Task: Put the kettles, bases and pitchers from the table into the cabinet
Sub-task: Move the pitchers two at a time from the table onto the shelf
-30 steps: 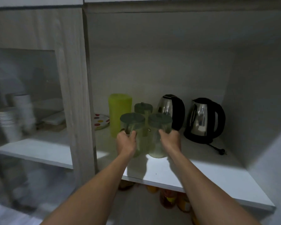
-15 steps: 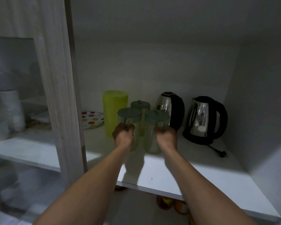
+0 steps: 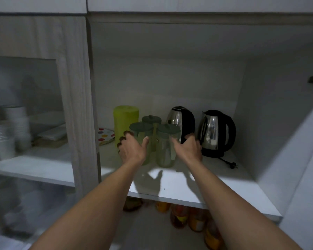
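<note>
Left hand spread open against left pitcher; right hand open beside right pitcher. Both pitchers look empty, standing on cabinet shelf, third pitcher behind, two kettles right of them.

A white shelf is seen inside a cabinet framed in pale grey wood grain. Three clear, green-tinted pitchers are capped with dull grey-green lids. A bright lime-green container is seen behind them, beside a white plate dotted in red, yellow and purple. Two kettles are finished in shiny silver with black handles and bases. White bowls are blurred behind glass, and orange-labelled jars are seen below.
</note>
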